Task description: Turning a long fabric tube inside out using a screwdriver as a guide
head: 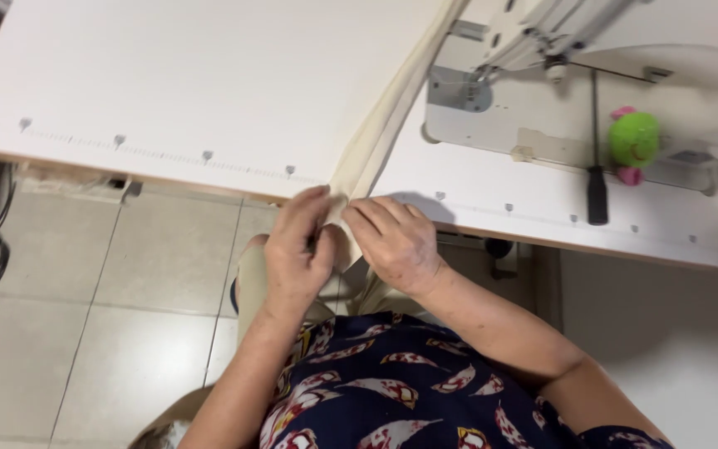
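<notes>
- At the tabletop [168, 75] edge, left hand [297, 249] and right hand [394, 241] pinch the cream fabric strip [384, 125].
- Strip runs up to the sewing machine [542, 91].

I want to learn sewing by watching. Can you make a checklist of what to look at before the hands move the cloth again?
1. Left hand on the cloth strip: ok, it pinches the near end.
2. Right hand on the strip: ok.
3. Strip lies flat on the table: ok, it runs toward the sewing machine.
4. Strip under the needle: cannot tell.
5. Screwdriver away from the strip: ok.
6. Green toy out of the way: ok.
</notes>
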